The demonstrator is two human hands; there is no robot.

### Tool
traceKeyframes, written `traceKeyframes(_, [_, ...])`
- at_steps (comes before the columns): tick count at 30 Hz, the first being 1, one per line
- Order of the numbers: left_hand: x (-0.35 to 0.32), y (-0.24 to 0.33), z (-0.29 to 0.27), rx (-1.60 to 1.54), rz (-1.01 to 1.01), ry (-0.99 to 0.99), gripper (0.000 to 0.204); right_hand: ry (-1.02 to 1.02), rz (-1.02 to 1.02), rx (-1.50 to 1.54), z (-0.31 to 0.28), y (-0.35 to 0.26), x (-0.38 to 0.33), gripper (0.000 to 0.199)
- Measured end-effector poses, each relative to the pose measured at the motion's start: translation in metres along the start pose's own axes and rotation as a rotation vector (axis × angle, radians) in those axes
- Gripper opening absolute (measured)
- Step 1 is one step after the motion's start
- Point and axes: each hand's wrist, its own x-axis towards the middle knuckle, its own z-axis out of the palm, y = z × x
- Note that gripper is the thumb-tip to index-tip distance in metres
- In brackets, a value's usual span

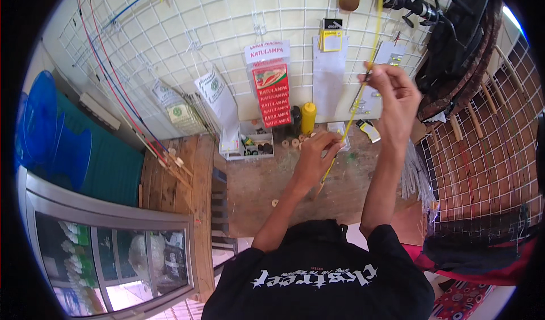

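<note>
A thin yellow fishing rod (355, 111) slants up from over the wooden table toward the top of the view. Lower down, the fingers of my left hand (315, 154) pinch it above the table. Farther up, my right hand (394, 87) has thumb and fingers closed at the rod, beside a small dark part on it. Whether that part is a line guide is too small to tell. Below my left hand the rod's dark and light end section hangs near the wooden tabletop (255, 189).
Behind the table a white wire grid (221, 25) carries hanging packets and a fishing reel (417, 5). A yellow squeeze bottle (308, 117) and a white tray (250, 156) line the back edge. A glass cabinet (108, 218) stands left; more rods (122, 90) lean there.
</note>
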Motion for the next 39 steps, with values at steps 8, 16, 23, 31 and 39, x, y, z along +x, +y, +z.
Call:
traceKeyframes(8, [-0.009,0.015,0.014,-0.171,-0.096,-0.201,0.022,-0.073,-0.128,-0.129,-0.002,-0.021,-0.003,0.012])
traceKeyframes(16, [-0.026,0.013,0.004,-0.164,-0.184,-0.167,0.023,-0.166,0.011,-0.099,0.02,-0.009,-0.01,0.017])
traceKeyframes(23, [-0.014,0.025,-0.013,-0.109,0.076,-0.003,0.016,-0.092,-0.216,-0.067,0.027,-0.047,-0.016,0.014])
traceKeyframes(31, [0.001,0.036,-0.022,-0.008,0.208,0.09,0.015,0.123,-0.45,-0.057,-0.002,-0.059,-0.032,0.014])
traceKeyframes(39, [-0.019,0.02,-0.033,0.107,0.217,0.078,0.024,0.265,-0.301,0.076,-0.054,-0.013,-0.074,0.017])
